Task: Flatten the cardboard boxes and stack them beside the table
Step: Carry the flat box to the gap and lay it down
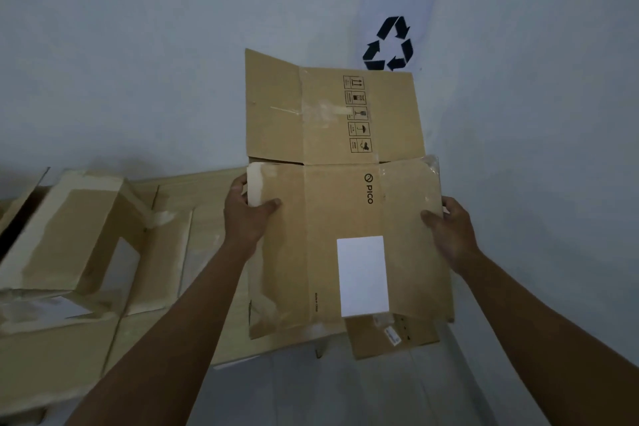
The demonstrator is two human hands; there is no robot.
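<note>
Head view: two hands hold up a flat box [345,235] with a white label [363,275] on it. The left hand [247,214] grips its left edge, thumb on the front and fingers curled behind. The right hand [449,232] grips the right edge the same way. Just behind it, another flat box [328,114] rests against the wall [138,45] under a recycling sign [389,43]. More boxes [69,228] lie on the left.

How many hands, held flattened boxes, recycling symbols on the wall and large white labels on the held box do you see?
Hands: 2, left hand and right hand
flattened box, held: 1
recycling symbol: 1
white label: 1
Total: 5
</note>
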